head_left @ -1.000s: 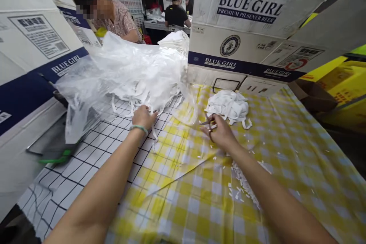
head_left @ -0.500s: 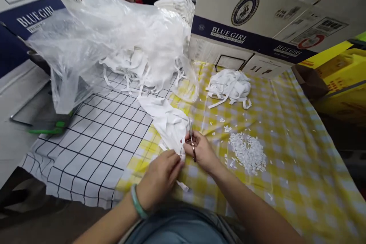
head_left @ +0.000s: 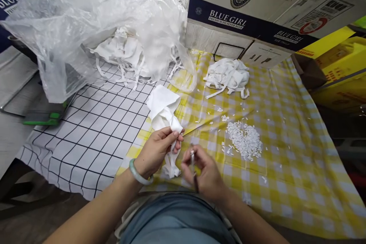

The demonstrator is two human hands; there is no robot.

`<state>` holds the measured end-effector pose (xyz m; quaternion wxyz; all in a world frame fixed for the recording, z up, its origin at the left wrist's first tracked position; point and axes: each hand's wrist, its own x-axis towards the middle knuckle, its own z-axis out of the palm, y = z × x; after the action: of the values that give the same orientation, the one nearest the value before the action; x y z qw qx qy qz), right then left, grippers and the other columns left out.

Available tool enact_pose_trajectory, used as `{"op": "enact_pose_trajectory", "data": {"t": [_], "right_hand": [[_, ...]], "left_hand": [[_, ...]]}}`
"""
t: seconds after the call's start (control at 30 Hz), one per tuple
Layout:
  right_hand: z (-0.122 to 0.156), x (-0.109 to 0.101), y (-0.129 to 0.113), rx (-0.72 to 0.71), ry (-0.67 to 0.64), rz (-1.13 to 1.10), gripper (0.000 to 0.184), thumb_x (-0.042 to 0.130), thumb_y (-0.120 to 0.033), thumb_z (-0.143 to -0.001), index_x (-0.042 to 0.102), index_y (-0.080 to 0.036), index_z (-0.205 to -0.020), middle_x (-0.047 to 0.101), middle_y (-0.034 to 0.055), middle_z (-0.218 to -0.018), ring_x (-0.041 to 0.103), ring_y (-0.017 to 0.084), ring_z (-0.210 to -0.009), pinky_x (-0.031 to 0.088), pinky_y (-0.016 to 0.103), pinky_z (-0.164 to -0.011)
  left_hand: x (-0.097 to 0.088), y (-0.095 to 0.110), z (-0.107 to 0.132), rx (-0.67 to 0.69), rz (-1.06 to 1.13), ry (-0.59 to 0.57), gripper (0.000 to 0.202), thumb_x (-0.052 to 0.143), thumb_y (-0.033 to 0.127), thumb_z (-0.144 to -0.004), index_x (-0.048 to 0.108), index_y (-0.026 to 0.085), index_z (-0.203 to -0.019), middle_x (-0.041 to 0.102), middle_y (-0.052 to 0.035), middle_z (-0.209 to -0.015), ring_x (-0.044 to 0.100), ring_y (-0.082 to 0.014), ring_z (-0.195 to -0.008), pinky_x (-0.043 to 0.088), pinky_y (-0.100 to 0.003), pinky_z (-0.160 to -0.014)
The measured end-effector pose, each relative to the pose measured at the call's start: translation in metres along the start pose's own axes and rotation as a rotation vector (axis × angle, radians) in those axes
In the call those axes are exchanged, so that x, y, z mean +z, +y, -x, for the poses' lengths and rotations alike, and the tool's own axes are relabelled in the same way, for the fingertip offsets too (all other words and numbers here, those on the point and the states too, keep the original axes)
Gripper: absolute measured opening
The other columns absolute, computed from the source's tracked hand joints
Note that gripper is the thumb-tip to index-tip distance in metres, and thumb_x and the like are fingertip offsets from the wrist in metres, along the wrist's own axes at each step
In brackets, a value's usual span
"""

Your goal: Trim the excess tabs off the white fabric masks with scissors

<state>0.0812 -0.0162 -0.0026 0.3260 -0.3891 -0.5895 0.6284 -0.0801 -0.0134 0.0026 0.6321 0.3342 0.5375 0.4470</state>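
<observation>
My left hand (head_left: 160, 145), with a pale green bangle on the wrist, pinches a white cloth piece (head_left: 164, 106). Its upper part spreads over the table beyond my fingers, and a narrow strap hangs below them. Close by on the right, my right hand (head_left: 203, 171) is closed around small scissors (head_left: 192, 156), apart from the cloth. The scissors are partly hidden by my fingers and blurred. To the right lies a heap of tiny white snippets (head_left: 245, 140). Behind it sits a bundle of white strapped cloth pieces (head_left: 228, 77).
A clear plastic bag (head_left: 114, 11) partly covers more white strapped pieces (head_left: 126, 51) at the back left. Cardboard beer boxes (head_left: 257, 4) stand at the back. A yellow checked cloth (head_left: 297, 160) and a white grid cloth (head_left: 94, 137) cover the table.
My right hand with the scissors has drawn back toward my body, away from the cloth. My left hand has raised the cloth's near end, and the piece has bunched up. The view has tilted down.
</observation>
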Motion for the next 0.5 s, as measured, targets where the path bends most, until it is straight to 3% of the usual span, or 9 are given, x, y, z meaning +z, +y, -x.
{"op": "enact_pose_trajectory", "data": {"t": [0.07, 0.1, 0.13, 0.23, 0.3, 0.33, 0.4, 0.5], "right_hand": [[-0.018, -0.017, -0.010, -0.142, 0.131, 0.146, 0.021, 0.065, -0.014, -0.077, 0.050, -0.024, -0.087, 0.058, 0.0003, -0.089, 0.056, 0.016, -0.083, 0.047, 0.030, -0.080], [-0.031, -0.026, -0.016, -0.213, 0.116, 0.225, 0.022, 0.064, -0.012, -0.077, 0.052, -0.025, -0.090, 0.061, 0.0019, -0.097, 0.057, 0.017, -0.093, 0.046, 0.033, -0.088], [-0.046, -0.033, -0.022, -0.279, 0.010, 0.307, 0.025, 0.065, -0.011, -0.075, 0.054, -0.025, -0.092, 0.062, 0.0026, -0.101, 0.057, 0.019, -0.099, 0.044, 0.036, -0.094], [-0.090, -0.041, -0.035, -0.338, -0.554, 0.490, 0.025, 0.066, -0.008, -0.067, 0.061, -0.024, -0.085, 0.063, 0.0015, -0.094, 0.056, 0.020, -0.097, 0.044, 0.036, -0.092], [-0.108, -0.035, -0.040, -0.328, -0.723, 0.537, 0.019, 0.062, -0.006, -0.065, 0.060, -0.022, -0.076, 0.062, -0.0005, -0.083, 0.056, 0.018, -0.086, 0.046, 0.031, -0.082], [-0.113, -0.030, -0.042, -0.326, -0.699, 0.537, 0.019, 0.059, -0.006, -0.064, 0.058, -0.021, -0.074, 0.061, -0.0015, -0.079, 0.055, 0.017, -0.081, 0.045, 0.029, -0.078], [-0.115, -0.019, -0.045, -0.377, -0.532, 0.500, 0.019, 0.055, -0.005, -0.063, 0.055, -0.021, -0.073, 0.059, -0.0026, -0.076, 0.054, 0.016, -0.077, 0.045, 0.028, -0.074], [-0.102, -0.009, -0.048, -0.578, -0.292, 0.426, 0.020, 0.055, -0.005, -0.063, 0.052, -0.023, -0.072, 0.057, -0.0019, -0.075, 0.053, 0.017, -0.082, 0.045, 0.032, -0.083]], "left_hand": [[-0.003, 0.006, 0.010, 0.010, -0.116, -0.022, 0.031, 0.060, 0.044, -0.086, 0.061, 0.015, -0.076, 0.048, 0.0033, -0.059, 0.038, -0.0074, -0.050, 0.032, -0.020, -0.048], [-0.005, 0.011, 0.016, 0.031, -0.211, -0.052, 0.031, 0.059, 0.043, -0.086, 0.061, 0.015, -0.073, 0.046, 0.0037, -0.057, 0.037, -0.0080, -0.051, 0.030, -0.020, -0.048], [-0.006, 0.015, 0.021, 0.064, -0.313, -0.088, 0.031, 0.058, 0.041, -0.087, 0.061, 0.015, -0.070, 0.045, 0.0034, -0.057, 0.038, -0.0088, -0.053, 0.031, -0.021, -0.049], [-0.010, 0.022, 0.035, 0.165, -0.487, -0.143, 0.028, 0.057, 0.035, -0.086, 0.060, 0.016, -0.065, 0.050, 0.0017, -0.062, 0.041, -0.0110, -0.059, 0.035, -0.022, -0.054], [-0.014, 0.021, 0.042, 0.108, -0.438, -0.117, 0.027, 0.059, 0.035, -0.085, 0.060, 0.017, -0.065, 0.049, 0.0020, -0.060, 0.038, -0.0105, -0.057, 0.034, -0.021, -0.052], [-0.017, 0.019, 0.045, 0.041, -0.349, -0.090, 0.027, 0.059, 0.037, -0.084, 0.061, 0.016, -0.067, 0.047, 0.0022, -0.060, 0.035, -0.0097, -0.055, 0.032, -0.021, -0.050], [-0.021, 0.014, 0.049, -0.119, -0.063, -0.054, 0.031, 0.055, 0.042, -0.085, 0.066, 0.015, -0.075, 0.047, 0.0011, -0.061, 0.030, -0.0083, -0.051, 0.026, -0.021, -0.046], [-0.023, 0.011, 0.053, -0.252, 0.346, -0.068, 0.038, 0.051, 0.044, -0.083, 0.070, 0.011, -0.083, 0.048, -0.0025, -0.066, 0.030, -0.0083, -0.050, 0.025, -0.022, -0.045]]}}
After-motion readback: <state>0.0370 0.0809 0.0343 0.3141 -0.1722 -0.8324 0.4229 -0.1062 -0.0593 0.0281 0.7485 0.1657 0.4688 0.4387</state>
